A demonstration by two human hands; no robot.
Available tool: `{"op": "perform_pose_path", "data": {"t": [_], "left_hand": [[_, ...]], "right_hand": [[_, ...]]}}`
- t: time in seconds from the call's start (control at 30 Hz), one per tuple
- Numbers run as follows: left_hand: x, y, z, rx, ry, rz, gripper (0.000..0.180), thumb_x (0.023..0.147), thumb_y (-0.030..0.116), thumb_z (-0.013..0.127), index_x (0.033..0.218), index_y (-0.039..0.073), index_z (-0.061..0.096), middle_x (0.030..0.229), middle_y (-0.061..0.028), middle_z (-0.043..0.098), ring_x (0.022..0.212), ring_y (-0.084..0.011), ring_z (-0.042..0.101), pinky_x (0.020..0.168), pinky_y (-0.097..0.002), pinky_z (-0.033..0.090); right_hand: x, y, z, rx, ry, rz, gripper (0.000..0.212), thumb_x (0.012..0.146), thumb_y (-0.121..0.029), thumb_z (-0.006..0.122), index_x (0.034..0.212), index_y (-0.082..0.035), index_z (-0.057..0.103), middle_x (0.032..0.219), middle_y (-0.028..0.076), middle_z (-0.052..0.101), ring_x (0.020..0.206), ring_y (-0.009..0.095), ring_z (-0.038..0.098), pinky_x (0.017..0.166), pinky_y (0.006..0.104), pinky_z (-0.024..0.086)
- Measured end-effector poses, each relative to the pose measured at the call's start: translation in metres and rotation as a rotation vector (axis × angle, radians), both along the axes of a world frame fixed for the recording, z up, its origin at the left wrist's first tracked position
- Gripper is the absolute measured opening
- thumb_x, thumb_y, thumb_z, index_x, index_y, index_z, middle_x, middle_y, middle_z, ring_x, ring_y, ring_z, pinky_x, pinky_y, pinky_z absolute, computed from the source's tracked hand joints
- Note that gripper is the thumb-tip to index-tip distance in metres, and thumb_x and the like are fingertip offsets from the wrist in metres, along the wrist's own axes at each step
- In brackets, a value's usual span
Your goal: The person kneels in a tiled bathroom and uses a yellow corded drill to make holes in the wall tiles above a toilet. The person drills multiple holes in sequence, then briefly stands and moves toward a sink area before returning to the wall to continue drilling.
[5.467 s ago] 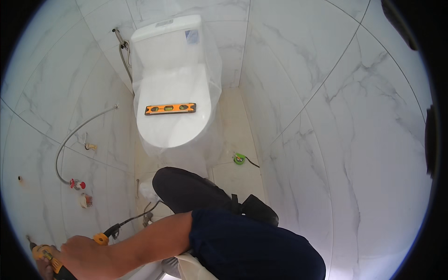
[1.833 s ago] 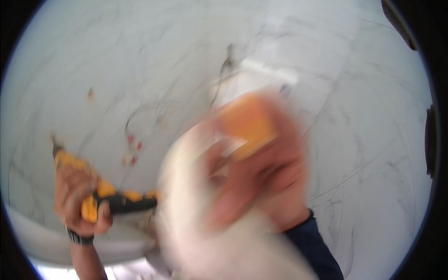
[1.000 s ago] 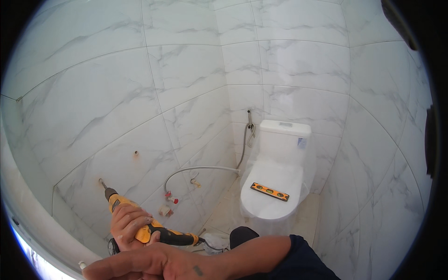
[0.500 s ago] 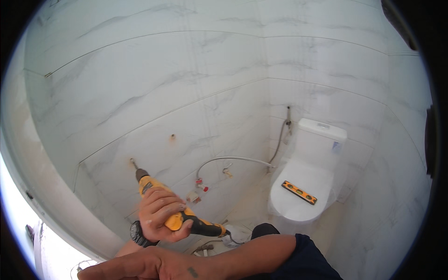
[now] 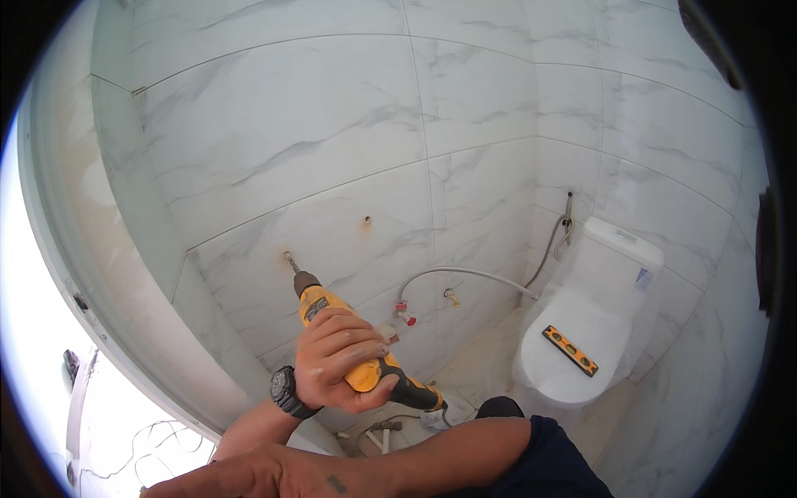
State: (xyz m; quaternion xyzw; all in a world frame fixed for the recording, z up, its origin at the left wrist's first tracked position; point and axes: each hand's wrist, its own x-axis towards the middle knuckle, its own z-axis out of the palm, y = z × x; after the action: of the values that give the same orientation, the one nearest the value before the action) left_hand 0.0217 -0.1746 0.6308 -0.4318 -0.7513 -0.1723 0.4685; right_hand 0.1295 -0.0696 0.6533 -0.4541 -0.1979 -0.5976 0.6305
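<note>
1. Left hand (image 5: 340, 353) wraps round a yellow-black power drill (image 5: 363, 378) left of centre, bit (image 5: 292, 264) at the tiled wall (image 5: 282, 183).
2. Right hand (image 5: 261, 475), lower left: cannot tell its grip.
3. Spirit level (image 5: 569, 351) lies on toilet (image 5: 546, 371), right.

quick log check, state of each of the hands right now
Left hand: closed around the drill.
Right hand: partly cut off below, grip cannot be told.

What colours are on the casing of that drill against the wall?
Yellow and black on the drill's casing; the head view shows it best.
</note>
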Motion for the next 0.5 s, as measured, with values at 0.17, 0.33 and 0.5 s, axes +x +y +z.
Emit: {"op": "perform_pose_path", "data": {"t": [0.17,0.33,0.5], "left_hand": [[0.0,-0.002,0.0,-0.019,-0.017,0.007,0.032,0.073,0.029,0.086,0.096,0.01,0.076,0.096,-0.0051,0.078,0.089,-0.0254,0.073,0.088,-0.0403,0.056],[0.0,0.0,0.001,-0.007,-0.002,-0.011,0.032,0.073,0.028,0.087,0.096,0.01,0.076,0.096,-0.0037,0.078,0.09,-0.0249,0.073,0.089,-0.0412,0.055],[0.0,-0.002,-0.002,-0.003,0.013,0.003,0.03,0.074,0.029,0.086,0.095,0.009,0.075,0.094,-0.0057,0.077,0.089,-0.0265,0.073,0.087,-0.0424,0.055]], "right_hand": [[-0.002,0.001,-0.01,0.026,0.088,-0.115,0.082,0.085,0.015,0.08,0.157,0.007,0.043,0.15,0.031,0.057,0.101,0.034,0.079,0.089,0.0401,0.069],[-0.038,0.058,-0.041,0.292,0.366,-0.445,0.084,0.083,0.011,0.084,0.158,0.003,0.046,0.152,0.026,0.058,0.1,0.027,0.08,0.09,0.0352,0.066],[-0.066,0.188,-0.072,0.653,1.153,-1.122,0.065,0.09,-0.004,0.081,0.151,-0.004,0.06,0.132,0.008,0.075,0.102,0.014,0.076,0.104,0.0328,0.053]]}}
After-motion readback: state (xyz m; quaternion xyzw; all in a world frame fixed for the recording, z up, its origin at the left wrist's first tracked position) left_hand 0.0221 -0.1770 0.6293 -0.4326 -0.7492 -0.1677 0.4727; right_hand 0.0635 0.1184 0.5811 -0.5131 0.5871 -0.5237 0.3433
